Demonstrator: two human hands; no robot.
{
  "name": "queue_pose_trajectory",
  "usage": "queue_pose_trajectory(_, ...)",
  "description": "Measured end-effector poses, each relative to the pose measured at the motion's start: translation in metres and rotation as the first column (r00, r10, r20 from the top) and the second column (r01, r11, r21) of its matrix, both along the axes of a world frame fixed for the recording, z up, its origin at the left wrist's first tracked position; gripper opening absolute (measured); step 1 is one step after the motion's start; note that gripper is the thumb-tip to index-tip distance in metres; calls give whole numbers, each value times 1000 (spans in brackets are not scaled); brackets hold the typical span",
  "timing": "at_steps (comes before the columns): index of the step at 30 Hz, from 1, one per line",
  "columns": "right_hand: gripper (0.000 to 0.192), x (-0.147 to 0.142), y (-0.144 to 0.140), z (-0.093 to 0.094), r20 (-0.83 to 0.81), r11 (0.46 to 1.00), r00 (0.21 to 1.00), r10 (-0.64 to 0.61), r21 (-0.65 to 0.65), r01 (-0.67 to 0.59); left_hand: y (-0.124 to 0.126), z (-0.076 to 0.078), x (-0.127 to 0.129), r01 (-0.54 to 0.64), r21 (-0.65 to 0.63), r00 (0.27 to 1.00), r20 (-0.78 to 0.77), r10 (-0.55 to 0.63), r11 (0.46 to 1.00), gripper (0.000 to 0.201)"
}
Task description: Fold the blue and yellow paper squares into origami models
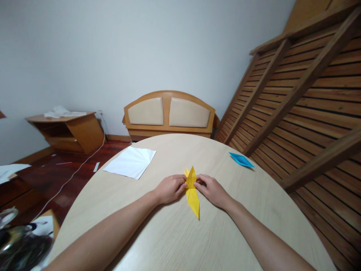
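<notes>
Between my two hands is a folded piece of yellow origami paper [193,199], with one long point toward me and shorter points away from me. My left hand [171,188] pinches its left edge with thumb and fingers. On the opposite edge, my right hand [212,189] grips the paper in the same way, its fingers curled. Part of the yellow paper is hidden behind the fingertips. Farther off to the right lies a folded blue paper [241,160], narrow and diamond-shaped. A creased white sheet of paper [132,162] rests to the left.
All the papers are on a round, pale wood table [169,241]. A slatted wooden frame [304,109] leans close along its right side. Behind it stands a headboard [169,111]. At left are a low cabinet [76,131] and a white cable [76,171] on the floor.
</notes>
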State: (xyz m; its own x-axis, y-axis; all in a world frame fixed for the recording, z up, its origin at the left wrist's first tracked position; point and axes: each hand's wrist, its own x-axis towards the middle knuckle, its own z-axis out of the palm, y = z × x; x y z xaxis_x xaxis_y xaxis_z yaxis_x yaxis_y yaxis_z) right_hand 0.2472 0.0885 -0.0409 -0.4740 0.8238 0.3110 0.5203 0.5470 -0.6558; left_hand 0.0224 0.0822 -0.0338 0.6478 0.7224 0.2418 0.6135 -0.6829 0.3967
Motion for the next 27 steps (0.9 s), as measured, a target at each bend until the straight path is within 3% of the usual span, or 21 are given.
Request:
queue_pose_trajectory(5, 29, -4, -2, -2, -86, 996, 996, -22, -84, 15, -2, -1, 4, -51, -23, 996, 74, 53, 998, 21)
queue_pose_trajectory(9, 19, -6, -2, -4, -112, 996, 993, -44, -86, 34, -3, -3, 3, -66, -56, 991, 109, 72, 996, 8)
queue_pose_trajectory(11, 13, -7, -2, -5, -109, 996, 993, -55, -75, 47, -3, -3, 2, -64, -66, 986, 149, 73, 996, 13)
queue_pose_trajectory(16, 5, -8, -2, -7, -38, 998, 997, -62, 23, 63, -4, -2, -1, -17, -27, 979, 204, 22, 999, 47)
queue_pose_trajectory(21, 10, -6, -1, -9, 27, 993, 998, -55, 102, 52, -3, -7, -2, -3, -20, 993, 114, 5, 1000, 36)
queue_pose_trajectory(27, 22, -4, 0, -11, 81, 976, 997, -16, 218, -2, 1, -10, 0, 57, 106, 997, 42, -61, 993, 36)
